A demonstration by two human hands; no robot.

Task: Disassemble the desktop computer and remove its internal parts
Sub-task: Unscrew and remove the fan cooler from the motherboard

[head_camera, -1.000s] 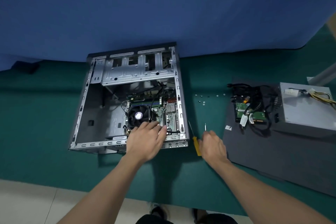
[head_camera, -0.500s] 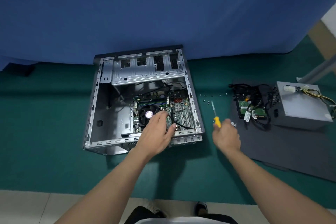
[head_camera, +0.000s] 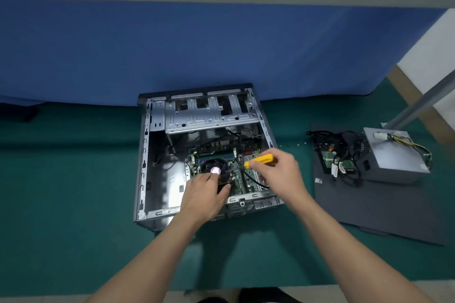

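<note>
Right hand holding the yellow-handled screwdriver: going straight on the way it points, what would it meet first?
Probably the black round cooler fan on the green motherboard: the right hand and its yellow-handled screwdriver point left towards it. Depth is unclear, so the board between them might come first.

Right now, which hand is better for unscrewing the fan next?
The right hand, probably: it grips the yellow screwdriver just beside the fan inside the case, while the left hand holds the fan itself.
</note>
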